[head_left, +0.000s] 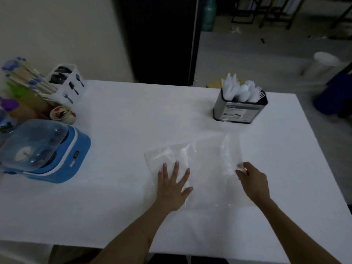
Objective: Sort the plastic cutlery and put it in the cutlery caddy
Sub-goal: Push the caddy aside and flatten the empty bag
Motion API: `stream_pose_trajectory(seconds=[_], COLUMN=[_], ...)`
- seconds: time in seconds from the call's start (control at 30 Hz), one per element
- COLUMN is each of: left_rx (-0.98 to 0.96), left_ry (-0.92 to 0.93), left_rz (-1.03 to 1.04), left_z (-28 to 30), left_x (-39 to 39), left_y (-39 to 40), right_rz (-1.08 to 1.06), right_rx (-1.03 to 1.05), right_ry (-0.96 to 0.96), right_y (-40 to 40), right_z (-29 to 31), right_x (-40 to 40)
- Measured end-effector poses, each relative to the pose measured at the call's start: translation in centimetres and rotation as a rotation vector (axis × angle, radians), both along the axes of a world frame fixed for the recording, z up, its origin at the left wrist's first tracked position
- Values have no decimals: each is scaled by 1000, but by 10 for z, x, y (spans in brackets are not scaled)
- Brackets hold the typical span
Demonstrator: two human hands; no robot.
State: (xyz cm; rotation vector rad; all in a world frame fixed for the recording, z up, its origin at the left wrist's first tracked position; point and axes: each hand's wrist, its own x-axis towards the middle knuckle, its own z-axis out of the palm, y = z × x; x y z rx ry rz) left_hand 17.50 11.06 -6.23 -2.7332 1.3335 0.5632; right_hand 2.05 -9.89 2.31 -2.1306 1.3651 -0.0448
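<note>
A metal cutlery caddy (238, 111) stands at the far right of the white table (133, 111), filled with white plastic cutlery (242, 90) standing upright. A clear plastic bag (205, 164) lies flat on the table in front of me. My left hand (174, 185) presses flat on the bag's left part with fingers spread. My right hand (253, 180) pinches the bag's right edge between thumb and fingers.
At the far left stand a white caddy (66, 82) printed with cutlery pictures, a bundle of wrapped chopsticks (26, 77), a small patterned cup (62, 114) and a blue appliance (57, 155) with a clear domed lid. The table's right edge drops to the floor.
</note>
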Motion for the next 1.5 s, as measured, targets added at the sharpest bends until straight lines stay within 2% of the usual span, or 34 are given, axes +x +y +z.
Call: stream_pose_trajectory(seconds=[0.03,0.1,0.2,0.23,0.3,0.33,0.37,0.4,0.47,0.5,0.57,0.63,0.7,0.73,0.8,0.9,0.97,1.07,1.2,1.37,1.5], left_rx=[-21,-20,-127,-269,-692,-865,-983,-1017,-917,-834,-636,-459,-379,-360,-342,-323,-363,-450,-560,-636,-642], left_ry=[-11,81,279,395,653,678,609,449,191,219,440,524,509,500,472,355,301,306,454,822,912], left_rz=[9,26,77,151,540,736,894,962,1006,1046,1118,1027,937,920,869,705,610,461,272,59,-82], left_z=[-7,-9,0,7,29,40,47,53,58,60,56,53,48,47,47,54,63,83,109,137,148], left_x=[-4,-3,13,18,22,24,26,29,37,41,45,42,36,34,28,16,6,-20,-74,-171,-263], left_y=[-4,-9,-3,2,13,19,26,32,40,42,44,46,44,41,34,20,3,-41,-123,-244,-344], right_rz=[34,89,118,150,286,387,501,610,752,791,807,686,408,246,51,47,-2,-71,-195,-488,-689], right_rx=[-26,-8,92,104,79,41,-7,-41,2,45,90,12,-142,-133,82,330,357,290,107,-110,-270], right_ry=[-22,-69,-173,-191,-152,-102,-46,27,194,250,227,47,-22,11,64,34,-36,-151,-319,-531,-566], right_y=[1,8,36,50,80,96,112,126,149,156,158,146,128,119,101,79,65,36,-22,-103,-181], right_z=[6,22,40,42,37,30,20,8,-13,-22,-32,-37,-35,-32,-31,-34,-28,-12,15,46,49], right_x=[0,10,40,52,77,88,98,106,115,116,115,111,106,102,95,84,70,32,-43,-152,-238])
